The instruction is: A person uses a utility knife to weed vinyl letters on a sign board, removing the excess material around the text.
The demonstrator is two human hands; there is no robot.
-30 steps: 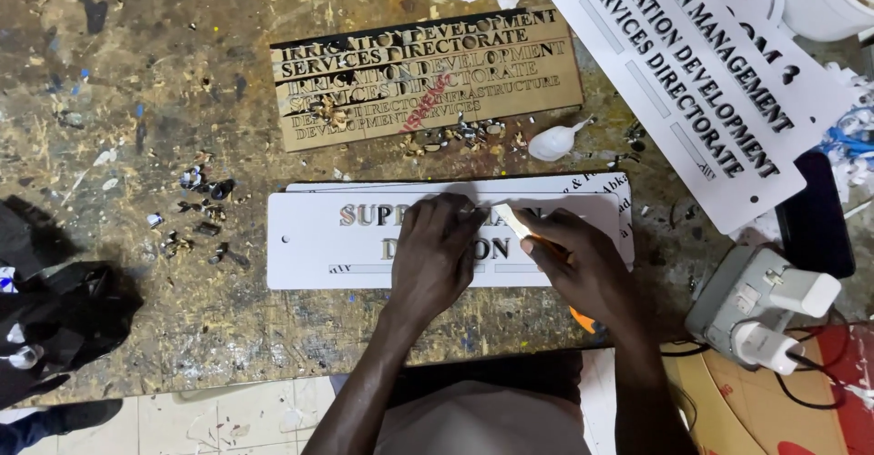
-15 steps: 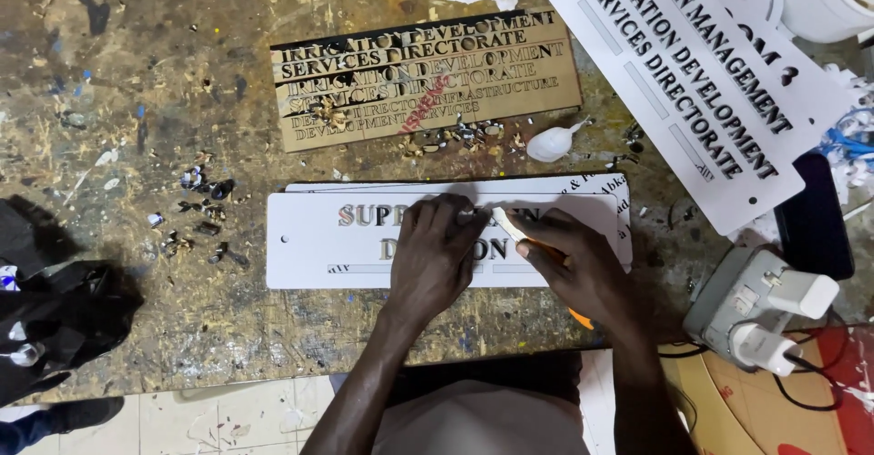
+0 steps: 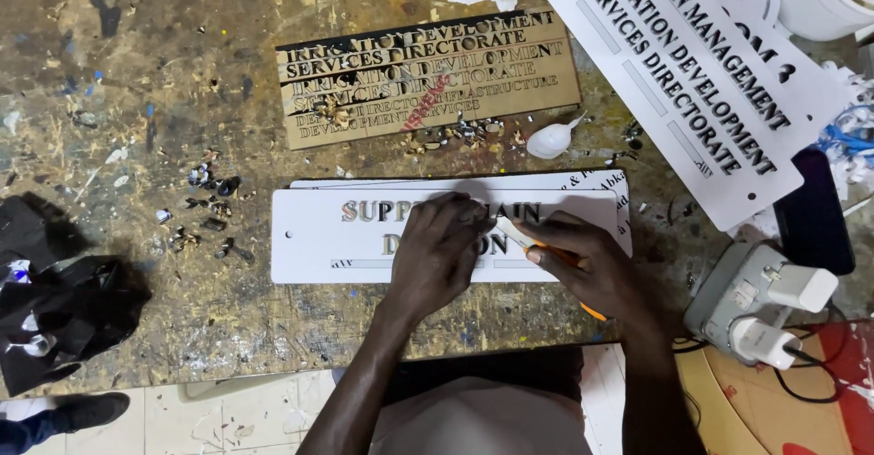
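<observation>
A white rectangular sign plate (image 3: 309, 236) with metallic raised letters lies on the worn wooden workbench (image 3: 137, 100), stacked on a second white plate. My left hand (image 3: 437, 255) rests flat on the middle of the plate, fingers spread over the letters. My right hand (image 3: 592, 264) grips an orange-handled craft knife (image 3: 537, 245), its pale tip touching the plate just right of my left fingertips.
A brown board (image 3: 428, 72) with cut-out lettering lies behind, with loose letter scraps (image 3: 209, 209) and a small white glue bottle (image 3: 555, 138) nearby. A large white lettered sign (image 3: 692, 81) lies at the right. A power strip with plugs (image 3: 765, 309) sits at the right, black plastic (image 3: 55, 300) at the left.
My right hand and the knife have shifted slightly down and right along the plate. My left hand has stayed pressed on the plate.
</observation>
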